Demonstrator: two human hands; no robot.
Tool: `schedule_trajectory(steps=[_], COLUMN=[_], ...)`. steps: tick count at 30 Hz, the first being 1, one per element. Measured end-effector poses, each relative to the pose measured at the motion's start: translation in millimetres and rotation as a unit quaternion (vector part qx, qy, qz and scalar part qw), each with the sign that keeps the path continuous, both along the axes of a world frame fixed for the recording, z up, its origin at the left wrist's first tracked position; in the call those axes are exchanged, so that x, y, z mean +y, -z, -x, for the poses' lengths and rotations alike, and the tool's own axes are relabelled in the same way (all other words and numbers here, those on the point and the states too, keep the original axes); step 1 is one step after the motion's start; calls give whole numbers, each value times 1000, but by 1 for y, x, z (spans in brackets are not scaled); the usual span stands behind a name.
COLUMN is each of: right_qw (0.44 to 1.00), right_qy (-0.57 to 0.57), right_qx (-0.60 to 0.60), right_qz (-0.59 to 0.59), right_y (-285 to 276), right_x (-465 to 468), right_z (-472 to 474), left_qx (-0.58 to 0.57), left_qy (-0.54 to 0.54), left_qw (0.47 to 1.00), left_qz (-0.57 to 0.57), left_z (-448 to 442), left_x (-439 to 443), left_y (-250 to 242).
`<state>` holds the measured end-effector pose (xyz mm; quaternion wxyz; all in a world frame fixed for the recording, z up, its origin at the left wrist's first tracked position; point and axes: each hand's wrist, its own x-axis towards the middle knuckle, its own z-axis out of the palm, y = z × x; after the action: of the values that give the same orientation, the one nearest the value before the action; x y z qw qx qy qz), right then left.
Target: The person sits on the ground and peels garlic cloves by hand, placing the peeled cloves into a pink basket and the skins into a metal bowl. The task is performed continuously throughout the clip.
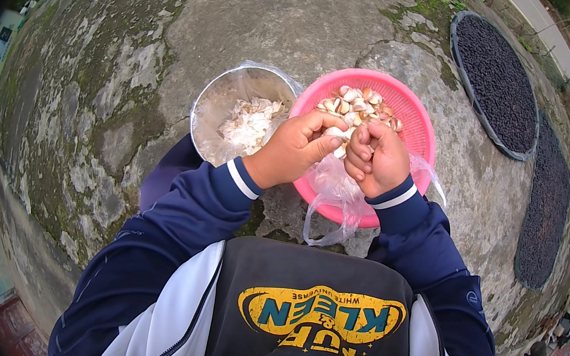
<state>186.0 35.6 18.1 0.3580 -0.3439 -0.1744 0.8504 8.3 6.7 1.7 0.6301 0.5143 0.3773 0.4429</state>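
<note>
My left hand (297, 144) pinches a pale garlic piece (335, 132) between thumb and forefinger, above a pink plastic basket (425, 121). Close beside it, my right hand (382, 158) is curled with thumb against forefinger; whether anything sits inside is hidden. Garlic cloves (357, 104), whitish and tan, are heaped at the far side of the basket. A thin clear plastic bag (338, 185) lies in its near part, handles draped over the rim. To the left stands a round metal container (213, 87) lined with clear plastic, holding papery white garlic skins (252, 122).
Worn, mossy concrete (284, 16) surrounds the containers. At the far right lie a round tray of small dark fruits or beans (495, 81) and a second long spread of them (545, 212). A low concrete edge (29, 231) runs along the left.
</note>
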Motion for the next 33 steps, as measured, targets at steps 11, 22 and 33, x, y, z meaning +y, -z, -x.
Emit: schedule_trajectory(steps=[11,22,33], right_qw=[998,991,998], right_qy=[63,117,35], right_qx=[26,55,-44], right_qz=[-6,-34,16], right_y=[-5,-12,-2], right_x=[10,18,0], right_z=[-9,-22,10], left_qx=[328,178,-45], left_qy=[27,-208,-373], left_qw=[944,961,926], left_qz=[14,-48,-37], left_z=[10,43,101], left_x=[15,28,26], left_y=[16,-18,-54])
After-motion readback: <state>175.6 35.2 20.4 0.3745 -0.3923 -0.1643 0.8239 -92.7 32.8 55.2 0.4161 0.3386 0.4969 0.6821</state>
